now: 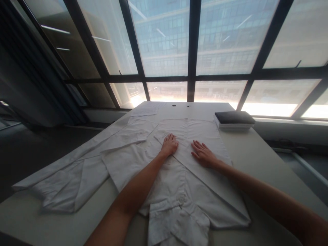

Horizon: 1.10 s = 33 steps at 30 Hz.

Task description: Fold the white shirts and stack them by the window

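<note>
A white shirt (205, 191) is spread over the table, its collar (179, 218) towards me and its buttoned front running away from me. One sleeve (94, 181) stretches out to the left; on the right the cloth looks folded over the front. My left hand (169, 145) rests palm down on the fabric near the middle, fingers stretched out. To its right, my right hand (203, 153) also presses flat on the cloth, with the fingers slightly spread. Neither hand grips anything.
At the back right of the white table (271, 177) lies a stack of folded cloth (234, 120), black on top and white below. A white sheet (144, 110), perhaps paper, lies at the back left. Tall windows (166, 41) stand behind, and a dark curtain (38, 68) hangs left.
</note>
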Each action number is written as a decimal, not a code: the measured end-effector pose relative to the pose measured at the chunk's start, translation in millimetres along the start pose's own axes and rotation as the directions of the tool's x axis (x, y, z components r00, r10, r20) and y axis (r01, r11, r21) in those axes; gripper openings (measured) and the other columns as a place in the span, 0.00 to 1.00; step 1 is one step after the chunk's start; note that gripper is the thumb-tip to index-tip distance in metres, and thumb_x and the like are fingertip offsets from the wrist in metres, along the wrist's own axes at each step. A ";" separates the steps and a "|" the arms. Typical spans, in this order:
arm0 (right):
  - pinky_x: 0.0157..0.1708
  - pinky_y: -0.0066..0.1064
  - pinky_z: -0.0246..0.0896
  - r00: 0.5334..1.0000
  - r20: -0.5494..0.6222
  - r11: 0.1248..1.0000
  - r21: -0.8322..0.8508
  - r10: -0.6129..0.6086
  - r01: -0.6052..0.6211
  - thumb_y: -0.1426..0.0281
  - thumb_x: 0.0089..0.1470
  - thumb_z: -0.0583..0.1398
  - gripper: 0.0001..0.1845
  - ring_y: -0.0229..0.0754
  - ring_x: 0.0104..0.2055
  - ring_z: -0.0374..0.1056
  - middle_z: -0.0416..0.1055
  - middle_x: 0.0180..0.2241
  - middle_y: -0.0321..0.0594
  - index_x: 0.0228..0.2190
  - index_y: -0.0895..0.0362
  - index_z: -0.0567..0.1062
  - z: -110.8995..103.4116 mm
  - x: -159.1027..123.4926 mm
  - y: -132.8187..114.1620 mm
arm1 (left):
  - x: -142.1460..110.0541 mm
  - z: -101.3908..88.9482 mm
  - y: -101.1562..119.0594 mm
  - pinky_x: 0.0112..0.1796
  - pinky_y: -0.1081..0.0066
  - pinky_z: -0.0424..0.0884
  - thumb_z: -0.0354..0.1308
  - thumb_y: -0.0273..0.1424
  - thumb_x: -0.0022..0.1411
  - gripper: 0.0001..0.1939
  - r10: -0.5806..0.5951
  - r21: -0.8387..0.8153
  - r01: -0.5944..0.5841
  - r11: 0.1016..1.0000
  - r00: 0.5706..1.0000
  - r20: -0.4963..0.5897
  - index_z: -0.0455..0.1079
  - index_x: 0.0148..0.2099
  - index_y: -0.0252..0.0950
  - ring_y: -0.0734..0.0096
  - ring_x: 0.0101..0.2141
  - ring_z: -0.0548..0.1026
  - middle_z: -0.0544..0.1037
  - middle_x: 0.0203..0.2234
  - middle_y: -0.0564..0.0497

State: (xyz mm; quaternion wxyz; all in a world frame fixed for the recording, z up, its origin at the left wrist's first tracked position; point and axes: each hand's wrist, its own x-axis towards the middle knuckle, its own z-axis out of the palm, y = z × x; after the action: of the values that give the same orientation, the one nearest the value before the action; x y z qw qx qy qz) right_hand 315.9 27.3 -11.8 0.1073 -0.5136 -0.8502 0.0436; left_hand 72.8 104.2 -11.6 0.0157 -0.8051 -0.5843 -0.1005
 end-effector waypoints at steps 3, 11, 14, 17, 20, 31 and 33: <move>0.70 0.47 0.36 0.999 -0.010 0.999 -0.016 0.036 -0.036 0.54 0.69 0.43 0.36 0.48 0.73 0.38 0.44 0.71 0.49 0.69 0.61 0.54 -3.1 -25.8 18.1 | 0.6 -1.3 0.1 0.65 0.51 0.50 0.43 0.36 0.73 0.29 0.002 -0.009 -0.002 1.000 1.000 0.010 0.53 0.72 0.32 0.51 0.69 0.52 0.57 0.68 0.36; 0.70 0.50 0.36 0.993 -0.091 0.996 -0.021 0.080 -0.082 0.58 0.68 0.45 0.33 0.48 0.73 0.37 0.44 0.71 0.50 0.68 0.60 0.57 -16.6 -80.4 10.9 | 1.8 -6.1 1.7 0.65 0.53 0.49 0.41 0.36 0.74 0.28 -0.010 0.002 0.010 1.000 0.999 0.048 0.55 0.70 0.28 0.52 0.69 0.51 0.55 0.69 0.34; 0.70 0.50 0.36 0.999 -0.034 0.999 0.043 -0.031 0.033 0.57 0.68 0.47 0.32 0.47 0.73 0.37 0.44 0.71 0.45 0.68 0.55 0.58 -18.3 -99.2 -12.0 | 1.9 -6.3 1.5 0.65 0.53 0.49 0.41 0.36 0.74 0.28 -0.005 0.013 0.005 1.000 0.999 0.044 0.56 0.70 0.26 0.53 0.69 0.50 0.55 0.69 0.34; 0.71 0.49 0.36 0.994 0.024 0.989 0.112 -0.102 0.099 0.55 0.69 0.47 0.32 0.46 0.73 0.38 0.44 0.71 0.41 0.68 0.51 0.57 -22.1 -122.3 -27.3 | 2.5 -5.6 0.7 0.65 0.53 0.49 0.41 0.36 0.74 0.28 0.001 0.014 -0.002 1.000 0.999 0.038 0.56 0.70 0.28 0.53 0.69 0.51 0.56 0.69 0.35; 0.71 0.48 0.35 0.993 0.051 0.985 0.145 -0.104 0.096 0.54 0.69 0.48 0.32 0.46 0.73 0.38 0.42 0.71 0.38 0.69 0.48 0.53 -27.8 -148.9 -32.0 | 3.1 -4.8 -0.2 0.65 0.53 0.49 0.42 0.36 0.74 0.28 0.001 0.011 -0.001 1.000 1.000 0.030 0.57 0.70 0.29 0.53 0.69 0.52 0.56 0.69 0.34; 0.71 0.49 0.32 0.988 0.112 0.984 0.157 -0.105 0.086 0.53 0.69 0.48 0.33 0.48 0.73 0.35 0.40 0.72 0.37 0.70 0.48 0.50 -35.9 -202.9 -36.1 | 7.9 -13.7 1.4 0.66 0.49 0.42 0.46 0.35 0.72 0.29 -0.012 -0.194 0.030 0.981 0.996 0.094 0.56 0.70 0.27 0.49 0.70 0.47 0.53 0.69 0.33; 0.71 0.50 0.33 0.989 0.113 0.985 0.152 -0.098 0.080 0.53 0.69 0.48 0.33 0.48 0.73 0.36 0.41 0.72 0.38 0.70 0.48 0.51 -35.5 -201.8 -36.2 | 7.7 -22.5 -0.5 0.65 0.49 0.47 0.46 0.36 0.72 0.29 0.012 -0.245 0.019 0.969 0.992 0.124 0.57 0.70 0.29 0.50 0.69 0.51 0.57 0.69 0.35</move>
State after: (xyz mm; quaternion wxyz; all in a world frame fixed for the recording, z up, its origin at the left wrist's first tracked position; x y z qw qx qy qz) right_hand 383.4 -169.0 1.7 0.0956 -0.4622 -0.8716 0.1321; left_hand 71.5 108.3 11.8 -0.1206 -0.8045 -0.5687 -0.1217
